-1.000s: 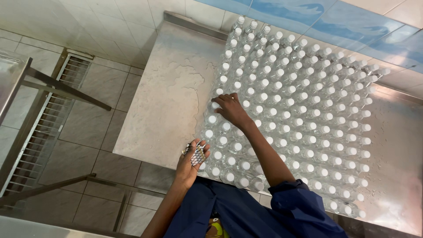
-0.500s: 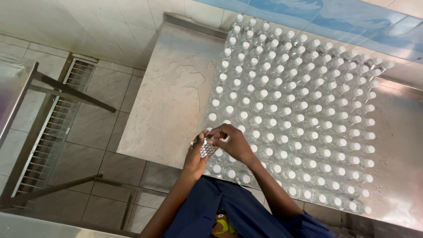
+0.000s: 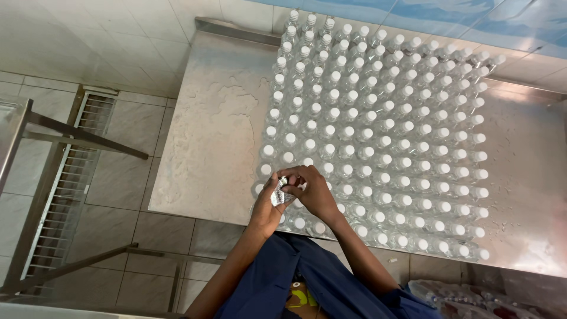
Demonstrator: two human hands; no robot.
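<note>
Steel surface (image 3: pixel 218 136) against a tiled wall carries a tight grid of clear capped bottles (image 3: pixel 378 130), packed upright so every cap faces up. At its near edge the left hand (image 3: pixel 269 204) cups a small silvery bundle (image 3: pixel 279 192), fingers curled around it; the right hand (image 3: pixel 313 189) pinches at that bundle, just above the nearest bottles.
</note>
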